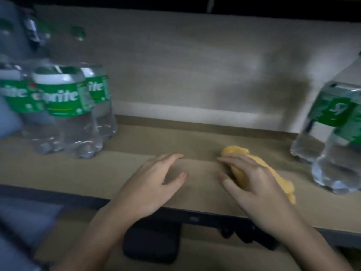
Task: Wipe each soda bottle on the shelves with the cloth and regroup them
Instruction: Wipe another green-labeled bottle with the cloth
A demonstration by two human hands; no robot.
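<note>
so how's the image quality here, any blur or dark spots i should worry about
Head view: dim overall, with motion blur smearing the Sprite bottles at left and the bottle at right; a dark shadow falls on the back wall; the right hand on the yellow cloth and the open left hand read clearly enough.

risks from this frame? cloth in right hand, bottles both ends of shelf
1. The bottles at the right stand close to the right hand and its yellow cloth; a sweep that way could topple one.
2. The cloth is bunched, partly trailing; it may snag or wipe poorly.
3. The Sprite bottles at the left are tightly clustered; the empty left hand pulling one out may knock its neighbours.
</note>
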